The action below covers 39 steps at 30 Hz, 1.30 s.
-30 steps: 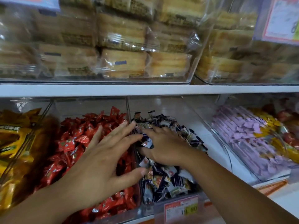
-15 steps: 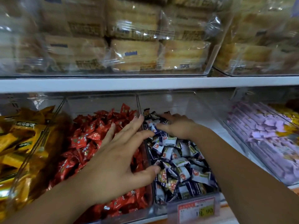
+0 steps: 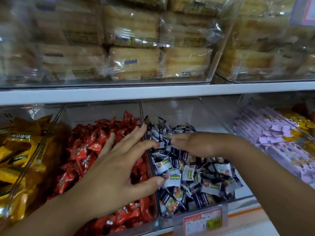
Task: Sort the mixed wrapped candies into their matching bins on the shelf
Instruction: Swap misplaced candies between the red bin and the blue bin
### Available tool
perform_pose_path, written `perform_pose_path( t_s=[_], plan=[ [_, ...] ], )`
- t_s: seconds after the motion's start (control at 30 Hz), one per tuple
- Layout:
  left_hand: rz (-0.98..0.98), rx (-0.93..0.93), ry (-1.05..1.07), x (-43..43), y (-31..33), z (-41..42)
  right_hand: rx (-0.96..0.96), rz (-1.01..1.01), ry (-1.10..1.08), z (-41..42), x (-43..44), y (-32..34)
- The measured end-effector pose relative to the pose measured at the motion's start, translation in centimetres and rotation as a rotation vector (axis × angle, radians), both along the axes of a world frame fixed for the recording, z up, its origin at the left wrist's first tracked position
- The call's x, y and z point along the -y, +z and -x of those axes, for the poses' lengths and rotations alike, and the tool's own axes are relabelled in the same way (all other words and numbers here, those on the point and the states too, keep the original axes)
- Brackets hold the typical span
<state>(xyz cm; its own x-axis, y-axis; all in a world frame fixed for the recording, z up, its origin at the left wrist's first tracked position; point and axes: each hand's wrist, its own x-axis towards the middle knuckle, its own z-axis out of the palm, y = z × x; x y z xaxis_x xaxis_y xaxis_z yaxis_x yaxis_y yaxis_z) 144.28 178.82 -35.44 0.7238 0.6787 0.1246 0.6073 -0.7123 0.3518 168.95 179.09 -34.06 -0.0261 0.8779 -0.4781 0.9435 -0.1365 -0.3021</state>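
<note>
1. Lower left: red candies [image 3: 88,147] fill their bin. The left hand [image 3: 115,167] is spread over them, fingers straight and gripping nothing, thumb reaching across the divider.
2. Centre: the navy-white candies [image 3: 196,176] look light, crinkly and slippery. Strays are best pinched by a crimped wrapper end.
3. The right hand [image 3: 192,143] lies over that pile, fingers extended. Anything beneath is hidden.

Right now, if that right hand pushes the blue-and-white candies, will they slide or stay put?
Probably slide: the blue-and-white candies lie in a loose heap with glossy wrappers, so they would likely shift around the right hand. Each looks small and puffy, so probably light, unlikely to break.
</note>
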Motion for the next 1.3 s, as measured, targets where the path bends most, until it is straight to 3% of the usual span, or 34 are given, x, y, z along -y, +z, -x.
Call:
perform_pose_path(
  t_s=[0.13,0.23,0.33,0.43,0.53,0.7,0.8,0.9,1.07,1.2,1.3],
  plan=[
    [0.016,-0.013,-0.002,0.0,0.0,0.0,-0.006,-0.207,-0.076,0.0,-2.5,0.0],
    [0.018,-0.017,0.006,0.1,-0.1,0.1,0.026,-0.329,0.035,3.4,-4.8,-1.4],
    [0.036,0.008,0.005,0.0,-0.2,0.2,0.154,-0.238,0.100,4.8,-5.7,-3.2],
    [0.048,0.022,0.004,0.0,-0.2,0.4,0.281,-0.188,0.014,1.7,-5.6,-3.8],
    [0.037,0.007,0.007,0.0,-0.2,0.0,0.270,-0.179,-0.076,-0.6,-4.9,-3.7],
    [0.043,0.008,0.017,0.0,-0.2,-0.2,0.149,-0.282,-0.019,-0.5,-1.5,1.8],
    [0.040,-0.009,0.023,0.1,-0.2,0.0,0.118,-0.067,0.072,0.3,2.8,4.7],
    [0.036,-0.024,0.020,0.1,-0.1,0.0,0.197,0.059,0.104,2.7,4.4,1.3],
    [0.056,-0.015,0.022,0.2,0.1,0.0,0.303,-0.256,0.085,2.0,-0.2,-3.5],
    [0.045,-0.025,0.034,0.3,0.0,0.0,0.209,-0.327,-0.009,0.1,-2.7,-3.3],
    [0.043,-0.045,0.032,0.3,0.2,-0.1,0.086,-0.272,-0.031,-0.6,-2.1,-0.6]
  ],
)
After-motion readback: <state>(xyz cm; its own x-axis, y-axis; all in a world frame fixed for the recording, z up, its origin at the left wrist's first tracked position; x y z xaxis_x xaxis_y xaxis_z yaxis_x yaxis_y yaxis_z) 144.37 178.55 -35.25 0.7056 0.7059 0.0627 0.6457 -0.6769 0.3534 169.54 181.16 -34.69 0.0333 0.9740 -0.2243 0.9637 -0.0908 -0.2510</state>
